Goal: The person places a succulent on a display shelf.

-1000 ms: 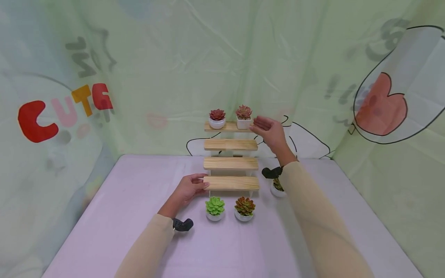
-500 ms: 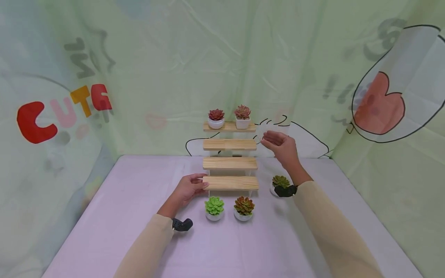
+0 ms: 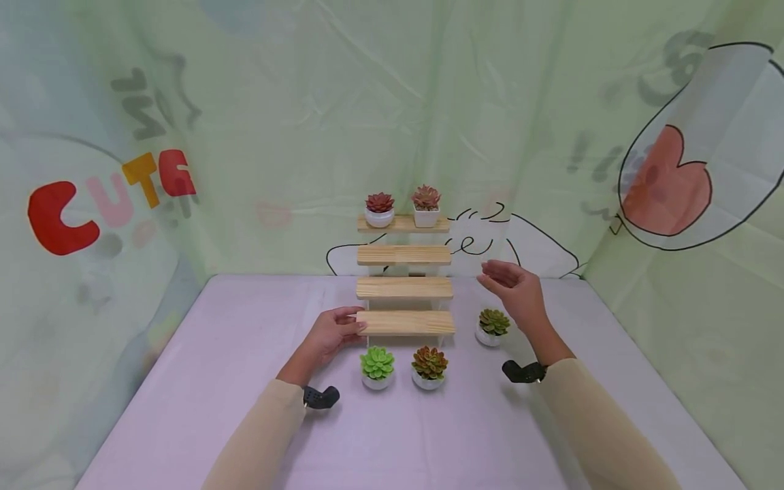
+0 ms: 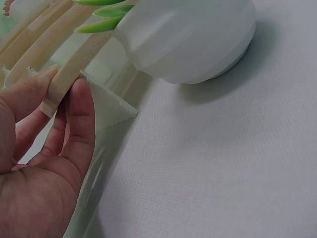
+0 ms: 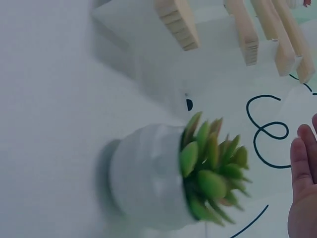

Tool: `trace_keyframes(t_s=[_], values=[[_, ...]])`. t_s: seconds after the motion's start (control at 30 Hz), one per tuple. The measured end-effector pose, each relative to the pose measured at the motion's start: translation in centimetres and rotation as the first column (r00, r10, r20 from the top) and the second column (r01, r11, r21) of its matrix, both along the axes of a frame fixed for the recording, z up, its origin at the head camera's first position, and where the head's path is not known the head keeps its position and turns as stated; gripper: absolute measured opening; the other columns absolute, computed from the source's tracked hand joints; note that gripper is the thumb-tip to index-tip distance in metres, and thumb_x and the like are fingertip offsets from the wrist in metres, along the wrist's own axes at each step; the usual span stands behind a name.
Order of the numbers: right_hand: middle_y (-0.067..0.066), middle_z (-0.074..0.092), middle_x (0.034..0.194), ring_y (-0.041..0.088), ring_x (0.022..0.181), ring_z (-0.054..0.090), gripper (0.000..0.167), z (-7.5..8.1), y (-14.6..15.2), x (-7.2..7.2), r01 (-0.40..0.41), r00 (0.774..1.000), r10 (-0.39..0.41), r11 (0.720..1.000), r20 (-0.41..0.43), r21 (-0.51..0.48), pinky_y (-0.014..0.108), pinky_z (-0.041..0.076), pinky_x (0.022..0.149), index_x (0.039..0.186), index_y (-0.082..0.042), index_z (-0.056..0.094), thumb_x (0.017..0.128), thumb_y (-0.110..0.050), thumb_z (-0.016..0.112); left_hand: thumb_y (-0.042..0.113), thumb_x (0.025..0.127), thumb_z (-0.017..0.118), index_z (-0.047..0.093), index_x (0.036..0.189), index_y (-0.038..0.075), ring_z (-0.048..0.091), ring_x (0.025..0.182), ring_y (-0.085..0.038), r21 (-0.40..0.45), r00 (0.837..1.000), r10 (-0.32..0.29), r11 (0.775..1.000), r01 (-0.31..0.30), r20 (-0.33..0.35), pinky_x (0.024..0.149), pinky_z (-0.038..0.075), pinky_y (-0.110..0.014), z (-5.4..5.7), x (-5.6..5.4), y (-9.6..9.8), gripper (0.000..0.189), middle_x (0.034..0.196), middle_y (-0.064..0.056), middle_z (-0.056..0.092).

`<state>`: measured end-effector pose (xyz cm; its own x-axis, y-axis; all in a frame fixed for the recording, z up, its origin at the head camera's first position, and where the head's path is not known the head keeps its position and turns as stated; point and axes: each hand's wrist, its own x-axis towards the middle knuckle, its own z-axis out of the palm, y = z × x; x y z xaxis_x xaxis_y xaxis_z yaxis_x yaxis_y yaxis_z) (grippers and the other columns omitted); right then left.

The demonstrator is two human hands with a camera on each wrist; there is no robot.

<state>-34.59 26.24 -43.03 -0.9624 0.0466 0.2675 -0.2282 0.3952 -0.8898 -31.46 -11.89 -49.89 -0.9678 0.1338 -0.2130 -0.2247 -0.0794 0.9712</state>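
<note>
My left hand [image 3: 333, 333] pinches the left end of the lowest wooden board of a stepped display shelf [image 3: 405, 323], thumb on top and fingers beneath, as the left wrist view shows. My right hand [image 3: 517, 289] is in the air right of the shelf, fingers loosely extended and holding nothing. Below it stands a dark green succulent [image 3: 492, 325] in a round white pot. On the top board sit a dark red succulent [image 3: 380, 209] in a round pot and a pink succulent [image 3: 426, 205] in a square pot. The three lower boards carry nothing.
In front of the shelf, a bright green succulent [image 3: 376, 367] and a reddish-brown succulent [image 3: 429, 367] stand in white pots on the pale tabletop [image 3: 392, 435]. A printed green curtain [image 3: 306, 136] encloses the back and sides.
My right hand has moved down and to the right, away from the pink succulent on the top board, revealing the dark green succulent. My left hand keeps its hold on the lowest board.
</note>
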Motion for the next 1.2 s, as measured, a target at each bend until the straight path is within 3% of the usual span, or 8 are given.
trace_keyframes(t_s=[0.23, 0.4, 0.53, 0.8, 1.2], values=[[0.011, 0.064, 0.141, 0.029, 0.131, 0.059, 0.057, -1.8, 0.8, 2.0, 0.024, 0.999, -0.027, 0.998, 0.035, 0.063, 0.007, 0.051, 0.095, 0.136, -0.012, 0.064, 0.091, -0.043, 0.077, 0.002, 0.094, 0.072, 0.06, 0.139, 0.001, 0.071, 0.093, -0.019, 0.005, 1.0, -0.004, 1.0, 0.004, -0.004, 0.088, 0.064, -0.038, -0.3, -0.1, 0.0, 0.047, 0.113, -0.015, 0.066], [0.011, 0.059, 0.146, 0.035, 0.14, 0.052, 0.063, -3.0, 1.2, 3.0, 0.036, 0.995, -0.044, 0.995, 0.085, 0.089, 0.038, 0.047, 0.115, 0.14, -0.01, 0.061, 0.089, -0.042, 0.079, 0.002, 0.094, 0.072, 0.061, 0.139, 0.002, 0.071, 0.093, -0.019, 0.002, 1.0, -0.001, 1.0, 0.001, 0.003, 0.088, 0.064, -0.038, -0.2, -0.1, 0.0, 0.047, 0.113, -0.015, 0.067], [0.015, 0.051, 0.154, 0.04, 0.145, 0.044, 0.074, -3.7, 1.5, 3.7, 0.034, 0.99, -0.049, 0.993, 0.136, 0.11, 0.054, 0.041, 0.119, 0.146, -0.008, 0.055, 0.087, -0.045, 0.081, 0.0, 0.094, 0.071, 0.061, 0.138, 0.0, 0.071, 0.092, -0.019, 0.012, 1.0, 0.002, 1.0, -0.002, 0.004, 0.087, 0.064, -0.037, 0.0, 0.1, 0.1, 0.046, 0.111, -0.014, 0.067], [0.018, 0.043, 0.159, 0.037, 0.149, 0.037, 0.086, -5.1, 2.0, 4.7, 0.0, 0.974, -0.026, 0.993, 0.223, 0.114, 0.055, 0.036, 0.123, 0.154, -0.006, 0.042, 0.086, -0.039, 0.084, -0.004, 0.094, 0.069, 0.061, 0.137, -0.001, 0.071, 0.089, -0.017, 0.029, 1.0, 0.003, 1.0, -0.003, -0.002, 0.085, 0.065, -0.036, 0.1, 0.1, 0.1, 0.044, 0.107, -0.012, 0.067], [0.022, 0.031, 0.165, 0.042, 0.151, 0.034, 0.097, -6.5, 2.1, 4.9, 0.006, 0.936, -0.04, 0.995, 0.35, 0.096, 0.055, 0.037, 0.122, 0.162, -0.012, 0.028, 0.085, -0.029, 0.085, -0.003, 0.094, 0.069, 0.06, 0.139, 0.0, 0.071, 0.089, -0.017, 0.03, 1.0, -0.004, 1.0, 0.004, -0.001, 0.086, 0.064, -0.037, 0.3, 0.2, 0.1, 0.045, 0.108, -0.012, 0.067]])
